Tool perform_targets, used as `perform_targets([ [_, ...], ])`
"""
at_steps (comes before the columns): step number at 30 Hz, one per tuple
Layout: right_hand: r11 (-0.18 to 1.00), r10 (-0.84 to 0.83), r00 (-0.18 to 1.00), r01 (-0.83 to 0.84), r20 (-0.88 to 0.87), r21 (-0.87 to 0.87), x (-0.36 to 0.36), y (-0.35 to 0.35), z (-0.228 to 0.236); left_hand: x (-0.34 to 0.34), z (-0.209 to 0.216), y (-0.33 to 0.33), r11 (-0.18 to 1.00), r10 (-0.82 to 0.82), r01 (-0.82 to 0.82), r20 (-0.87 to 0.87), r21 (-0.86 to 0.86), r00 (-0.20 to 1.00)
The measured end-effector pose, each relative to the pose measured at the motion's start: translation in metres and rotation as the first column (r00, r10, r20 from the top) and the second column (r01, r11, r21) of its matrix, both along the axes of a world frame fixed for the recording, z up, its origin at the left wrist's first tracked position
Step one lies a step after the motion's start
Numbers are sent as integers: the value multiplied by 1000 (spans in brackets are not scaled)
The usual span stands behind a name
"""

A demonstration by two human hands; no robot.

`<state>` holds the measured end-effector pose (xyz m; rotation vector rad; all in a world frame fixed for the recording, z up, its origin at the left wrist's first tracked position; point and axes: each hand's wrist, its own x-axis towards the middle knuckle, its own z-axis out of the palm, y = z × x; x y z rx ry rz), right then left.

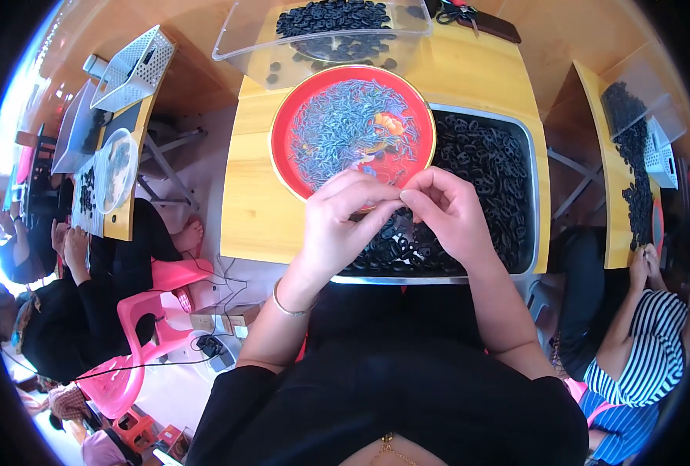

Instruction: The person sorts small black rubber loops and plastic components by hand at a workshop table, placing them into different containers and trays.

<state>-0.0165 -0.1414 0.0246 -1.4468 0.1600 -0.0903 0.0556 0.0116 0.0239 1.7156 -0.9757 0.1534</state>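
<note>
I have the pale yellow, wood-grained bench [252, 210] spread beneath the hands, its surface smooth and faintly glossy. On its near right side sits the metal tray [536, 233], rectangular with rounded corners and a bright rim. The clear plastic bin [240, 35] stands at the far edge, thin-walled and see-through, with more dark pieces inside. Nearer than that, left of centre, I see the round red tray [276, 147], gold-edged, overlapping the metal one's far left part from my view.

The left hand [345, 210] and right hand [447, 213] meet above the place where the two trays adjoin, thumbs and fingers pinched tip to tip. Whatever is between the fingertips [411, 199] is too small and covered for me to identify, so I can't read its long axis.

The black pieces [496, 179] lie below and to the right of that pinch, the right hand nearer; they look like matte, looped shapes with holes, heaped at every angle. The blue-grey slivers [333, 116] lie far and slightly left, the left hand nearer, slim and shiny, their long axes pointing all ways over a printed floral base.
</note>
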Motion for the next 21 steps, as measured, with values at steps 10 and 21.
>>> perform_targets([
  [10, 569, 195, 974, -209, -117, -795, -38, -24, -25, -37, -9, 15, 980, -135, 25, -572, -196, 809],
  [21, 280, 201, 945, -307, -257, -910, -46, -18, -19, -56, -30, 35, 969, -245, 149, -680, -198, 691],
])
